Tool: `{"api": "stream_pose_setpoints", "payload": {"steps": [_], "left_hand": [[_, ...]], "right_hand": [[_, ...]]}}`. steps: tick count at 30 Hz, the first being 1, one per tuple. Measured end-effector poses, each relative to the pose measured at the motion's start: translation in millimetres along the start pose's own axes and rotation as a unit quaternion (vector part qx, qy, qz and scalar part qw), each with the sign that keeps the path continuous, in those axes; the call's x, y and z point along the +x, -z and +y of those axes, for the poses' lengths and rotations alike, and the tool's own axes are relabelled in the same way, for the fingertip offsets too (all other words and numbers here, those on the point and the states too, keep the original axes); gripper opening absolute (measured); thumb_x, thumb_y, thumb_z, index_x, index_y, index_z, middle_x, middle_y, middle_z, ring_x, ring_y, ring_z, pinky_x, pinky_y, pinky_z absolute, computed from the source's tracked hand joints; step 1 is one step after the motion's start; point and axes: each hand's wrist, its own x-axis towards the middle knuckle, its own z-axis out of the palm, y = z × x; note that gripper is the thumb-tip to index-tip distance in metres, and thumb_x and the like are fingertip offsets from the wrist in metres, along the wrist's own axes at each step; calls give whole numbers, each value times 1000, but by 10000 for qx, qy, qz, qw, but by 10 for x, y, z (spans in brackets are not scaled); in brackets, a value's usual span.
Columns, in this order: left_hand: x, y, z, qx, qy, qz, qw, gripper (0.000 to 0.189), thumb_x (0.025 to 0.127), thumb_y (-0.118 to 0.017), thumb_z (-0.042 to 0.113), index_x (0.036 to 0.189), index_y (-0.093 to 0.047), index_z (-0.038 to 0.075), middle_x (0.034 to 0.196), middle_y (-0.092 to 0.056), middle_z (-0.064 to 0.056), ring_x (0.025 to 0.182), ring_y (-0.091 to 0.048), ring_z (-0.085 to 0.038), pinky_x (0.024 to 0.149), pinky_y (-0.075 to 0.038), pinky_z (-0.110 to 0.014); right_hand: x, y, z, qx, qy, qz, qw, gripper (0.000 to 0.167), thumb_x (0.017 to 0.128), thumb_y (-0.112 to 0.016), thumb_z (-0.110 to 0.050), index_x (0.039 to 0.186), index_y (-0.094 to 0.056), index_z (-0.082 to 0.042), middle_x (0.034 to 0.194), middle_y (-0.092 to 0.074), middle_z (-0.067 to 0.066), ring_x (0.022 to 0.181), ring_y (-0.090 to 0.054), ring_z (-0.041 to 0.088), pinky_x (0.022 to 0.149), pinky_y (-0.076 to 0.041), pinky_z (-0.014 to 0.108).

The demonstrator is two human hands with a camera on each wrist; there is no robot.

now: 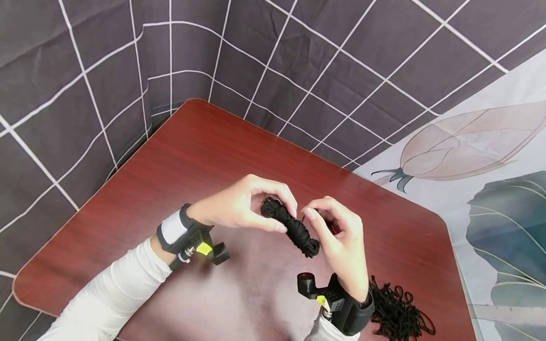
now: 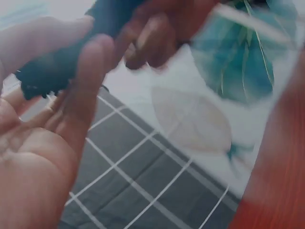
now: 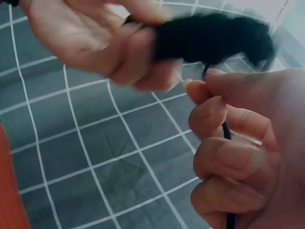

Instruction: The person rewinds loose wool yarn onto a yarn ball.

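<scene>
Cord bundle [image 1: 297, 231]: 1; pile [image 1: 397, 314]: 1 | left hand [image 1: 240, 204] grips bundle | right hand [image 1: 344, 241] pinches 1 strand [image 3: 226, 131]

The left hand [image 1: 237, 205] grips a slanted, wound black cord bundle [image 1: 296, 229]; the right hand [image 1: 345, 238] pinches its strand [image 3: 226, 130]; loose cord [image 1: 397, 314] lies near right.

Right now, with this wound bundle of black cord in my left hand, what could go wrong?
The wound bundle of black cord might loosen if your left hand eases its grip. The thin black strand could slip from the pinch of your right hand. The loose, tangled black cord pile on the reddish-brown wood-grain table might knot if pulled.
</scene>
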Motion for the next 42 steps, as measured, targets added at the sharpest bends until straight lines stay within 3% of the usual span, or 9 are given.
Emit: {"api": "stream_pose_setpoints", "payload": {"steps": [3,6,12,15,18,24,29,34,42], "left_hand": [[30,-24,35,-320,-354,406,9980,26,77,-74,-10,99,-65,1,97,-64,-11,88,-58,-30,73,-54,-40],[45,-43,43,-324,-549,1263,9899,26,76,-73,-11,99,-64,-4,98,-63,-14,88,-57,-32,74,-53,-37],[51,-30,34,654,-711,2806,9550,26,79,-73,-8,103,-64,-3,99,-63,-10,83,-60,-26,70,-54,-32],[46,-4,4,1922,-627,2912,9350,24,80,-75,0,101,-66,3,97,-63,-3,78,-59,-16,63,-50,-27],[40,17,-34,2845,-437,2420,9266,21,80,-76,6,99,-68,10,95,-62,4,78,-55,-9,58,-46,-24],[16,15,-50,2356,-122,737,9690,19,81,-77,10,98,-69,14,94,-64,7,82,-56,-8,63,-49,-24],[-1,-17,8,856,99,173,9961,24,79,-78,5,100,-67,8,98,-65,0,83,-61,-16,68,-56,-31],[20,-43,64,-133,-274,613,9977,30,72,-78,-9,98,-65,0,96,-64,-10,83,-61,-27,69,-57,-41],[58,-40,102,319,-871,1993,9755,32,70,-75,-17,97,-64,-5,94,-64,-14,82,-60,-30,65,-55,-36]], "right_hand": [[16,-35,43,295,-84,-131,9994,20,87,-56,14,92,-66,-3,80,-60,5,63,-52,14,55,-42,24],[27,-104,67,154,-112,-229,9996,16,90,-56,8,92,-66,-5,76,-58,3,65,-51,14,57,-42,25],[46,-196,36,-944,-29,-329,9950,12,95,-58,-8,93,-67,-15,67,-47,-6,55,-40,10,50,-33,25],[40,-193,-10,-1195,108,-252,9925,9,94,-60,-9,91,-66,-15,66,-46,-7,54,-40,9,49,-32,23],[34,-168,-61,-1262,288,-45,9916,6,93,-63,-10,89,-67,-12,70,-50,-7,56,-41,9,50,-32,21],[42,-83,-138,-981,341,326,9941,5,88,-68,-3,87,-69,-8,75,-58,-4,60,-46,8,52,-36,21],[75,-31,-204,-519,311,443,9972,13,84,-64,11,85,-67,-1,72,-57,1,60,-45,9,53,-35,22],[92,-69,-94,-217,149,197,9995,15,88,-59,11,88,-67,-1,73,-57,3,60,-47,11,53,-38,23],[43,-192,75,-990,-32,-522,9937,12,91,-62,-1,87,-67,-11,66,-50,-4,58,-46,9,54,-38,23]]}}
